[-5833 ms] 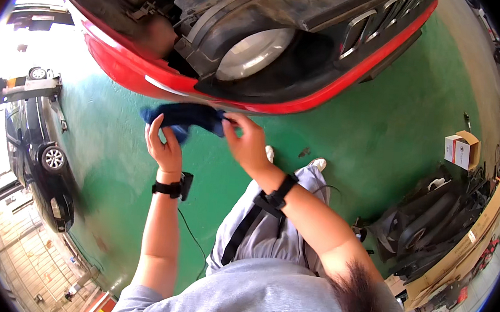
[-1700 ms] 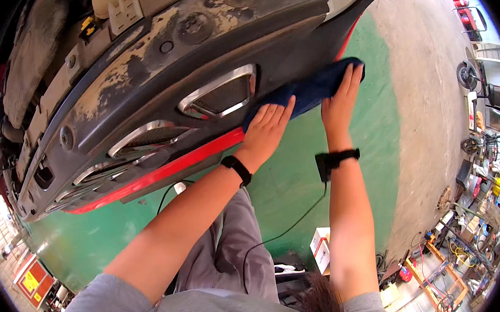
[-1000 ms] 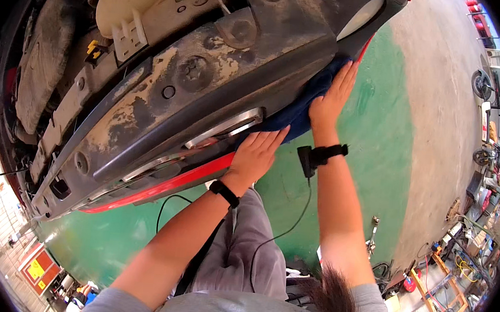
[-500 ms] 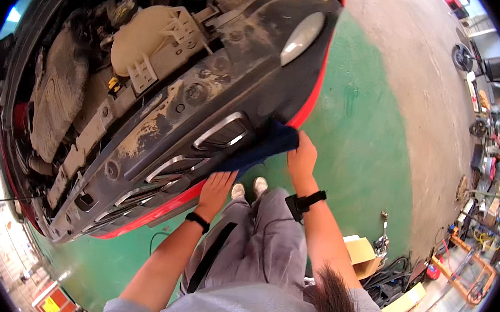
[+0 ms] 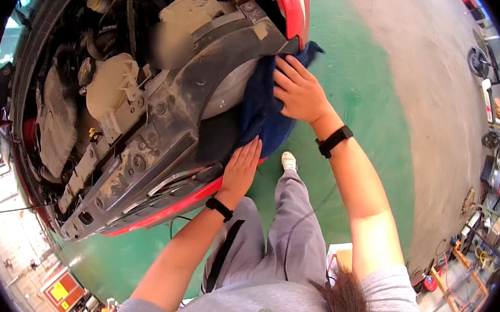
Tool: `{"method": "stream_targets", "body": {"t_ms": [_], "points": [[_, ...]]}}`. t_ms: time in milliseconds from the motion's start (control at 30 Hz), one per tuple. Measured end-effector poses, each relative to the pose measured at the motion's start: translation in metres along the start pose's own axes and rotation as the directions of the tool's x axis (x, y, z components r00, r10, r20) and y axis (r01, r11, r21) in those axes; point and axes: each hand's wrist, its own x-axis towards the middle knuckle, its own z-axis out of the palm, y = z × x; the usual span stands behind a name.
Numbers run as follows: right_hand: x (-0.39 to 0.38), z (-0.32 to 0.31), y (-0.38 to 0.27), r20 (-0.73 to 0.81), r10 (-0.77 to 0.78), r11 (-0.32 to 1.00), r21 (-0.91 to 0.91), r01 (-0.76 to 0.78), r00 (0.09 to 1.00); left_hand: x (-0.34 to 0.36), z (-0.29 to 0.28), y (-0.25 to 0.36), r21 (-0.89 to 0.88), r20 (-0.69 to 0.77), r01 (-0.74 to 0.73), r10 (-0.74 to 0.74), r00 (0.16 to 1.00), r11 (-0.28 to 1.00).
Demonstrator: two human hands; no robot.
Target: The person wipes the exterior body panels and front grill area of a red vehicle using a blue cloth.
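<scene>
A dark blue cloth (image 5: 256, 110), soft, matte and loosely creased, drapes over the front corner of the car (image 5: 189, 70), its folds running lengthwise along the rounded edge. Its far end flares into a ragged tip beyond the corner, just beside the red fender (image 5: 294, 8); its near end reaches down to the bumper (image 5: 168, 212), a smooth, glossy red band along the car's lower front edge.

The right hand (image 5: 301, 93) lies on the upper part of the cloth, fingers spread a little and pressed against the fabric. The left hand (image 5: 241, 170) is at the near end, its fingers straight and side by side, laid flat on the cloth's edge. Each wrist wears a black strap.

The cloth covers the outer side of the headlight (image 5: 230, 89), whose cloudy, curved lens shows between the fabric and a dusty black plastic surround. Farther along the front edge, shiny chrome-rimmed grille openings (image 5: 179, 178) sit above the bumper. Inward lies the uncovered engine bay, with a pale, rounded plastic tank (image 5: 109, 87) and worn, tan-flecked panels.

Below, the smooth green floor (image 5: 345, 158) meets rough grey concrete (image 5: 399, 50). A light shoe (image 5: 289, 160) stands near the corner.
</scene>
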Motion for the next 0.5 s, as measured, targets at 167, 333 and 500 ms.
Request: {"method": "stream_targets", "body": {"t_ms": [167,333,500], "points": [[-0.054,0.073,-0.011,0.075,0.250,0.968,-0.022,-0.250,0.965,-0.004,-0.003,0.004,0.055,0.083,0.034,-0.039,0.996,0.998],[-0.056,0.084,-0.096,0.282,0.459,0.768,0.350,-0.536,0.842,-0.053,-0.001,-0.014,-0.276,0.154,0.099,-0.058,0.986,0.956],[-0.006,0.084,-0.195,0.153,0.674,0.362,0.784,-0.504,0.723,-0.160,-0.003,-0.031,-0.198,0.306,0.318,-0.249,0.919,0.927]]}}
